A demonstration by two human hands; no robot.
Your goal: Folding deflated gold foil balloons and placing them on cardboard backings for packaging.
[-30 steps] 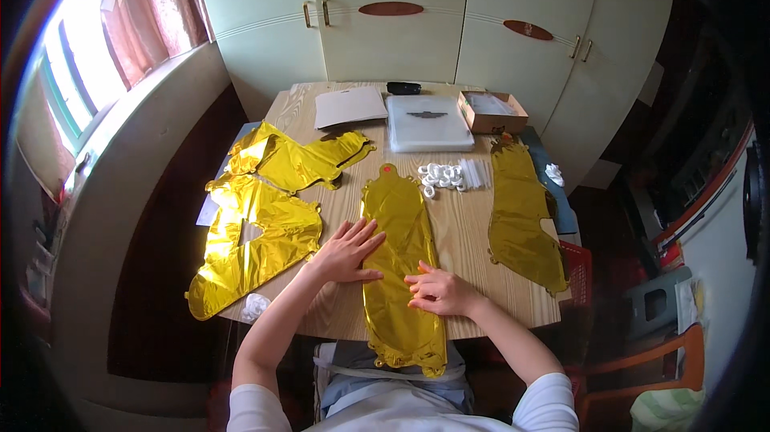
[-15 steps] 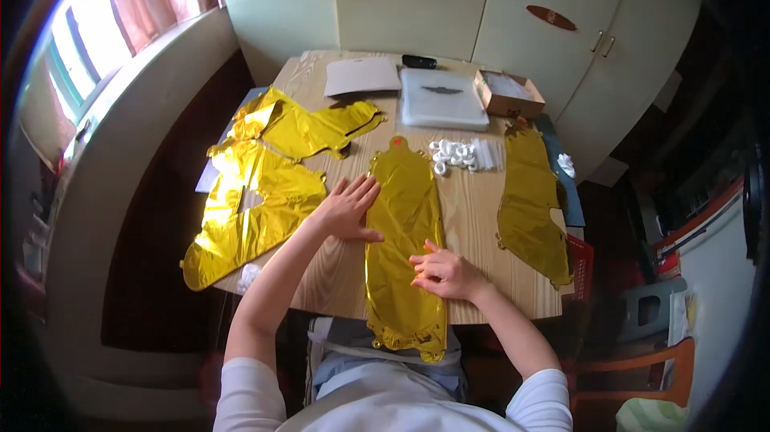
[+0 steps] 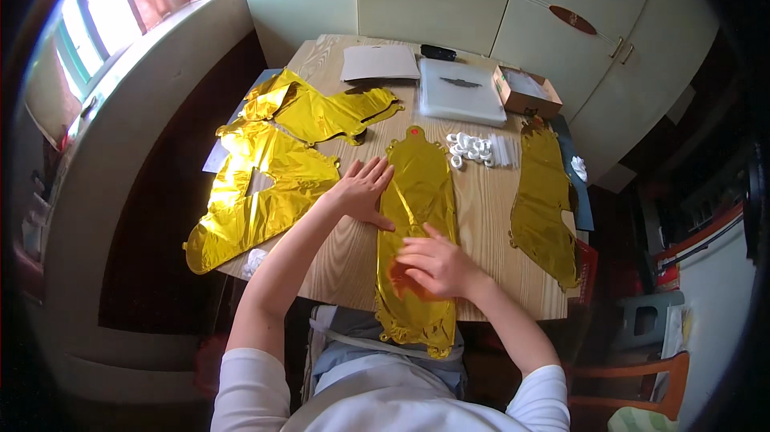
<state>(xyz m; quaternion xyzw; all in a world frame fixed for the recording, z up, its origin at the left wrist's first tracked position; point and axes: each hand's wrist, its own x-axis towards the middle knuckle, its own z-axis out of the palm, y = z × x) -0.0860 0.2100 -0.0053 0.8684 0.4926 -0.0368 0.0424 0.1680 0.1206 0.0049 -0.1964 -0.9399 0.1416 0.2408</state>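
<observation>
Lying largely flat on the pale wood-grain table, the long gold foil piece is uncreased nowhere near its overhanging end, left hand spread open, right hand loosely bent, empty.

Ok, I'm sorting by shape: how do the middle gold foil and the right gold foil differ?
The middle foil is long and fairly straight-sided; the right foil bends partway along. The middle foil's near end reaches past the near edge of the table; the right foil lies along its right side. The left hand and right hand are at the middle foil, neither at the right foil. Both are gold and shiny.
</observation>
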